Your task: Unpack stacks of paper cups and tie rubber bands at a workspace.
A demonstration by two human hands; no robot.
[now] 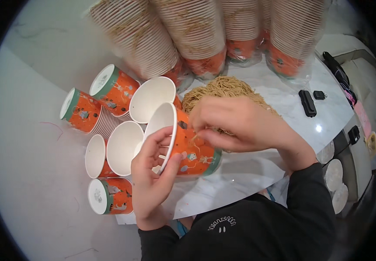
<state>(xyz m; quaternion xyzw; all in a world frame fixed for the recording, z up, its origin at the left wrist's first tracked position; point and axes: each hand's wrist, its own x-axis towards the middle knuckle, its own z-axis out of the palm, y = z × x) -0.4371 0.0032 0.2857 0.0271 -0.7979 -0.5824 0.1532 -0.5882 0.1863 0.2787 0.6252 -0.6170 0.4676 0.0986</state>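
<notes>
My left hand point(153, 174) is closed on the rim of an orange paper bucket point(188, 152) with a white inside and a green base band, fingers inside and thumb outside. The bucket lies tilted, its mouth toward the left. At its upper side, my right hand point(231, 124) is closed in a pinch. From its fingertips a short end of tan cord point(194, 138) comes out against the orange wall. Behind this hand lies a heap of tan cord point(222, 89), partly covered by it.
Several loose paper buckets point(124, 148) lie on the left, near two short nested stacks point(83, 108). Tall bagged bucket stacks point(192, 26) line the back of the marble-patterned table point(249, 167). A black device point(307, 103) lies at the right. White round lids or bases point(333, 174) show beyond the right edge.
</notes>
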